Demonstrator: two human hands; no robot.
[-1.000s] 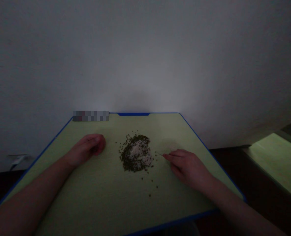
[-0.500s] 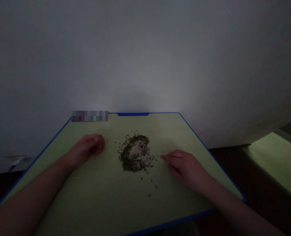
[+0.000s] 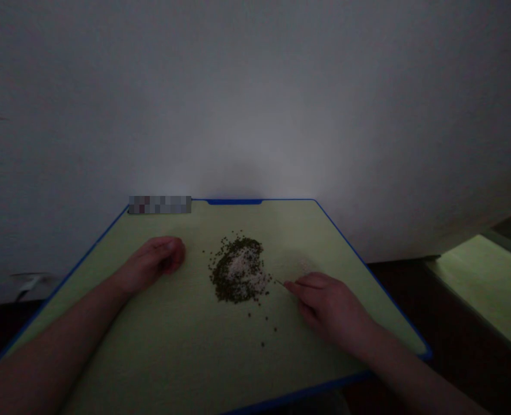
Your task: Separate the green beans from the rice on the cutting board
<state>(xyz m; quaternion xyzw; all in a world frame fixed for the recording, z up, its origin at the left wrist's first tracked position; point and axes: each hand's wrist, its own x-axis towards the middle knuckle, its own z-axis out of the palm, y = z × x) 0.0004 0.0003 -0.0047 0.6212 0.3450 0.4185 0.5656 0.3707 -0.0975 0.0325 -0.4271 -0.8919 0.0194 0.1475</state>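
Observation:
In the head view, a pile of small dark greenish beans (image 3: 223, 282) lies mid-table, with pale rice-like grains (image 3: 243, 266) heaped over its centre and right. To its right, my right hand (image 3: 328, 300) is closed in a pinch on a thin pointed tool (image 3: 279, 282), whose tip stops just beside the pile's edge. Whether the tool has one prong or two cannot be made out. My left hand (image 3: 160, 256) rests on the table left of the pile, curled into a loose fist, apart from the grains. Nothing shows in it.
The pale table (image 3: 160, 351) has a blue rim. Stray beans (image 3: 262, 344) lie in front of the pile, and a few faint pale grains (image 3: 305, 265) sit behind my right hand. A blurred-out strip (image 3: 160, 204) is at the back left corner. Another table (image 3: 475, 276) stands at right.
My right hand has drawn slightly down, and the thin tool's tip now shows beyond the fingers. Pale grains behind that hand are more exposed. My left hand keeps its place.

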